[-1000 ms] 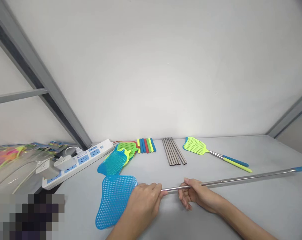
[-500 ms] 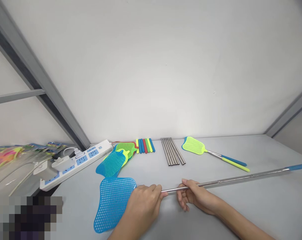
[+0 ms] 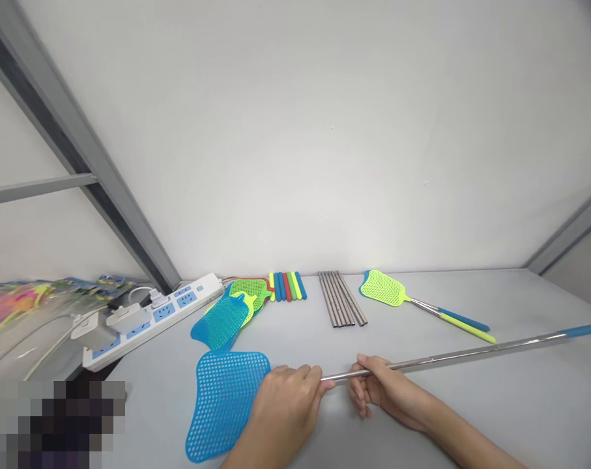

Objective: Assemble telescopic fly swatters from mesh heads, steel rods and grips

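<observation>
The left hand (image 3: 290, 398) is closed around the rod (image 3: 451, 357) just beside the blue head (image 3: 227, 405), and the right hand (image 3: 390, 389) lightly pinches it farther along, so the swatter (image 3: 500, 348) stretches across the near side of the table (image 3: 544, 404), its handle (image 3: 584, 331) out to the right. The step looks like working the drawn-out rod, and the next move seems to call for a firm left hold with the right kept in line; farther back lie two swatters (image 3: 383, 288) and tubes (image 3: 339, 299). The hold matches a second ago, but the handle's end, then cut off, is now in view.
</observation>
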The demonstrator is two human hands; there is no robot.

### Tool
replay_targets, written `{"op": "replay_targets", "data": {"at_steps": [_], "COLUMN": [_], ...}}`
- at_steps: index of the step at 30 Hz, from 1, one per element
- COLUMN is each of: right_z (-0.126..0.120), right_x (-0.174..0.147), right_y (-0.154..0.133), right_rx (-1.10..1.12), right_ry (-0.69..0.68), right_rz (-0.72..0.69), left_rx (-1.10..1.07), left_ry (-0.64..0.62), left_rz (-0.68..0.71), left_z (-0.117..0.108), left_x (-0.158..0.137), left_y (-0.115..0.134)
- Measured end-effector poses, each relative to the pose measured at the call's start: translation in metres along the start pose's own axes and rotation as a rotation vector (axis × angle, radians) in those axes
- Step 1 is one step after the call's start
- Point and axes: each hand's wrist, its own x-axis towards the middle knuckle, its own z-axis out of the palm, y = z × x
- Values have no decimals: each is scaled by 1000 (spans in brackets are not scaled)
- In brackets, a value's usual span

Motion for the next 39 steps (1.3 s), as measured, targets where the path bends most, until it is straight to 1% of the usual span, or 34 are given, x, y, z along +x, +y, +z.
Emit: {"op": "replay_targets", "data": {"at_steps": [5,9,12,15,21,24,27,33,39], "right_z": [1,3,6,10,12,10,9,12,17], "right_x": [0,-1,-2,-3,-4,-3,-3,-5,-4], "right_y": [-1,-2,-3,-5,-6,0,5,7,9], "right_rx": [21,-20,-57,-70,-93,-92,-44,-22,-40], "right_ry": [45,91,99,110,183,156,104,9,-1], "right_rz": [7,-9,-17,-20,19,64,112,189,190], "left_rx": [-16,-42,-58,-59,-50,-28,-18,-28,-17], "left_ry": [2,-6,0,2,-9,-11,1,-34,-41], "left_rz": [-9,6,40,41,28,5,-3,2,46], "left_z": [1,2,3,3,2,3,6,12,9], "left_x": [1,2,2,2,1,0,-1,-3,-3], "left_y": [1,2,2,2,5,8,9,12,15]}}
